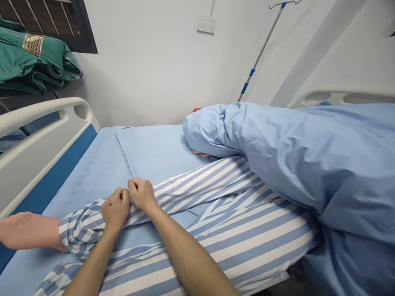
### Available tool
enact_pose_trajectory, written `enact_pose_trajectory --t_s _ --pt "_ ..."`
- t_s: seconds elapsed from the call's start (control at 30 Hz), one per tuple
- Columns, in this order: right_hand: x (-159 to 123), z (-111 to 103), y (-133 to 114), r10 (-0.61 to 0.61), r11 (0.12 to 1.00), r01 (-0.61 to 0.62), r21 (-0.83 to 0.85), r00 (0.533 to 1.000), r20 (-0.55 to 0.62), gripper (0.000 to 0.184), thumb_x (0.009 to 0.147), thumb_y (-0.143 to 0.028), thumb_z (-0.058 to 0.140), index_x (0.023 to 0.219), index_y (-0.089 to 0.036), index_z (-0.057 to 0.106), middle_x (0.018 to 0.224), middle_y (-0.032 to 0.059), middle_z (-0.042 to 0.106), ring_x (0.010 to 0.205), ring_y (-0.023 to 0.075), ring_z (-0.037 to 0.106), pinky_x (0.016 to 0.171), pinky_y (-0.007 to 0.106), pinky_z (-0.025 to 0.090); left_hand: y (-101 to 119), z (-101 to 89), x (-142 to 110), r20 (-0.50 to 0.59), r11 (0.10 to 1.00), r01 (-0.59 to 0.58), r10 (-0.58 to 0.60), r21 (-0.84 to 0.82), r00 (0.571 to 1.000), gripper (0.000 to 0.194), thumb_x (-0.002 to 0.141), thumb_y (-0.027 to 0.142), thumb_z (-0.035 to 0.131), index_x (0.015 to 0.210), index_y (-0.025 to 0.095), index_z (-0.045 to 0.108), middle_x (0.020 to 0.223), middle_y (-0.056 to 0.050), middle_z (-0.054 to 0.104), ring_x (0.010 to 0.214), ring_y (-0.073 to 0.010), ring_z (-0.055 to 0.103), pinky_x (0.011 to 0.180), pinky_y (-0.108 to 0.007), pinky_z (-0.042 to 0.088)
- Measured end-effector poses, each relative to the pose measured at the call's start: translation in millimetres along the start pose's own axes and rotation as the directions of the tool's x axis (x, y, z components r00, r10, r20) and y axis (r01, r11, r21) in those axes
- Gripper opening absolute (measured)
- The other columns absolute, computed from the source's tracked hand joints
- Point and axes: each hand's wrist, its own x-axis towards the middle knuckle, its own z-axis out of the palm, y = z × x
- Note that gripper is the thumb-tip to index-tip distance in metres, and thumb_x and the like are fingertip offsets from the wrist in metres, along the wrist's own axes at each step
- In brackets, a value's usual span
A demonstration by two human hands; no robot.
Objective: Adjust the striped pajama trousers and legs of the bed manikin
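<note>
Blue-and-white striped pajama trousers [196,184] are on a figure lying on the bed. My left hand [115,209] is closed on the far trouser leg, around the shin. Right beside it, my right hand [141,193] is closed on the same leg a little higher up, the two fists touching or almost so. Fabric bunches between my left hand and the ankle, where a bare foot [28,230] sticks out of the cuff. The near trouser leg [246,249] lies spread and loose along the bed's near side. My fingertips are mostly hidden.
A light blue quilt [297,156] is folded back over the upper body at right, with fingertips [200,153] showing under its edge. The bed's footboard [45,147] stands at left, near folded green cloth [35,64]. An IV pole [264,51] rises behind the bed by the wall.
</note>
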Motion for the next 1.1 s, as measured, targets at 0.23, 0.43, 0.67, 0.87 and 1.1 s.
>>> enact_pose_trajectory --t_s 0.23,0.43,0.67,0.87,1.1 --pt "15 -8 14 0.055 0.794 -0.057 0.605 0.998 0.021 0.042 0.086 -0.04 0.038 0.05 -0.018 0.036 0.047 -0.0053 0.034 0.048 0.0077 0.034 0.048 0.021 0.029 48 -8.2 21 -0.045 0.862 0.024 -0.054 -0.506 0.998 0.031 0.076 0.036 0.043 0.051 0.02 0.035 0.047 0.006 0.03 0.05 -0.0087 0.031 0.05 -0.023 0.028" --pt "22 -16 15 0.207 0.706 -0.15 0.692 0.978 0.002 0.037 0.082 -0.035 0.041 0.051 -0.02 0.031 0.047 -0.0057 0.027 0.048 0.0078 0.03 0.043 0.02 0.028 66 24.5 17 -0.063 0.851 0.121 -0.177 -0.511 0.982 0.027 0.075 0.031 0.038 0.05 0.02 0.036 0.047 0.005 0.035 0.051 -0.0094 0.033 0.048 -0.024 0.027" --pt "21 -55 23 0.048 0.991 -0.046 0.123 0.999 -0.014 0.031 0.078 -0.025 0.045 0.048 -0.017 0.044 0.047 -0.0047 0.035 0.051 0.0084 0.032 0.05 0.021 0.025 77 27.0 12 0.026 0.772 0.106 -0.115 -0.626 0.993 0.026 0.073 0.031 0.044 0.051 0.02 0.035 0.048 0.007 0.029 0.051 -0.0076 0.029 0.047 -0.022 0.026" --pt "26 -88 44 0.116 0.947 -0.08 0.311 0.988 -0.097 0.037 0.081 -0.028 0.04 0.046 -0.017 0.033 0.047 -0.0057 0.026 0.048 0.0064 0.03 0.047 0.02 0.022 117 38.1 -2 0.012 0.776 0.047 -0.051 -0.629 0.999 0.029 0.075 0.03 0.042 0.05 0.02 0.032 0.048 0.006 0.029 0.05 -0.0076 0.029 0.048 -0.023 0.025" --pt "27 -128 69 0.119 0.948 -0.086 0.308 0.989 -0.091 0.039 0.083 -0.031 0.04 0.047 -0.017 0.036 0.046 -0.0059 0.031 0.049 0.0065 0.033 0.049 0.02 0.025 156 52.6 -4 0.007 0.863 -0.055 0.068 -0.502 0.998 0.031 0.077 0.03 0.041 0.048 0.02 0.033 0.045 0.005 0.032 0.049 -0.0084 0.031 0.05 -0.024 0.024"
